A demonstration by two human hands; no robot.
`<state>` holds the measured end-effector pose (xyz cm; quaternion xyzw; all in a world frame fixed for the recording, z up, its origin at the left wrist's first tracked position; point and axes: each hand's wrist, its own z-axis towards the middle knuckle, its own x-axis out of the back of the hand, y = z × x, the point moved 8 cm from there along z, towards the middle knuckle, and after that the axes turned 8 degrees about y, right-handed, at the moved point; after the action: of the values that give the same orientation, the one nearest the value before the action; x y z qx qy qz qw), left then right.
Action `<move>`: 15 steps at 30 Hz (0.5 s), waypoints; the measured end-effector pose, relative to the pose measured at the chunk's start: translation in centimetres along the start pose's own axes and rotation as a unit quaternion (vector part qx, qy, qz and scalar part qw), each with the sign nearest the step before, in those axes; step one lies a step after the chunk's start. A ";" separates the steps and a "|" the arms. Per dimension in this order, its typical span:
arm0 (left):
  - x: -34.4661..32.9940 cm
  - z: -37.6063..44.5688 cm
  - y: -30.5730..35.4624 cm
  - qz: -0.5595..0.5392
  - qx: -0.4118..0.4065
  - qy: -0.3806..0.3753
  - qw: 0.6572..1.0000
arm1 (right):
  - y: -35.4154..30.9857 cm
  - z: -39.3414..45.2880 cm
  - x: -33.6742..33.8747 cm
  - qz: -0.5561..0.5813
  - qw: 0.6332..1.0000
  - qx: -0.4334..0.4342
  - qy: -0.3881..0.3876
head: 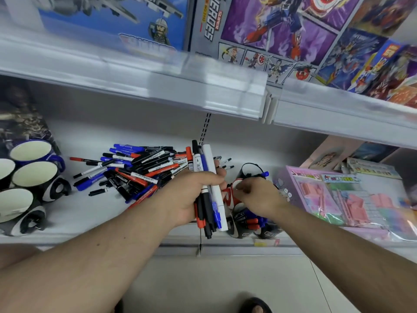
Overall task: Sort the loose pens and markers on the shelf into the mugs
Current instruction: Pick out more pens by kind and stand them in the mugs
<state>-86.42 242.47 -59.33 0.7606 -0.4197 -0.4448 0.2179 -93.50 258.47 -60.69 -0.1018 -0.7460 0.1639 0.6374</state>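
A heap of loose red, blue and black pens and markers [135, 170] lies in the middle of the white shelf [85, 213]. My left hand [194, 195] grips a bundle of markers [206, 175], white, black, blue and red, held upright above the shelf. My right hand [255, 193] is over a red and white mug [229, 196], fingers curled; what it pinches is hidden. Just below it, a dark mug [246, 224] at the shelf's front edge holds blue and red markers. Several empty mugs [33, 175] with cream insides stand at the left.
An upper shelf edge [203, 96] hangs over the work area, with toy boxes [270, 30] above it. A pink packaged toy set [338, 199] sits right of the mugs. A dark box [20, 118] stands behind the left mugs. Tiled floor and a sandalled foot [255, 307] are below.
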 end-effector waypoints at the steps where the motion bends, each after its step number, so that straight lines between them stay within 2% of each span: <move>1: -0.2 -0.2 0.2 -0.012 -0.009 -0.010 1.000 | -0.9 -1.5 1.0 0.098 0.995 -0.023 0.008; 3: -0.4 -0.6 0.5 -0.031 -0.020 -0.026 0.999 | -2.6 -5.0 2.2 0.250 0.966 -0.072 -0.012; 5: -0.6 -1.1 0.5 -0.053 -0.020 -0.034 0.998 | -4.0 -8.1 2.7 0.302 0.949 -0.087 -0.041; 8: -0.7 -1.5 0.1 -0.100 0.001 -0.022 0.995 | -5.7 -10.4 2.4 0.318 0.944 -0.067 -0.054; 11: -0.4 -1.6 -0.5 -0.135 0.010 -0.004 0.991 | -6.1 -10.7 1.4 0.316 0.947 -0.050 -0.028; 15: 0.3 -2.0 -1.0 -0.109 0.012 0.026 0.994 | -6.4 -10.6 0.9 0.285 0.958 -0.003 -0.023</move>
<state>-84.19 242.69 -59.11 0.8156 -0.3343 -0.4408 0.1695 -82.91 254.14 -56.03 -0.3086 -0.7010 0.3384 0.5467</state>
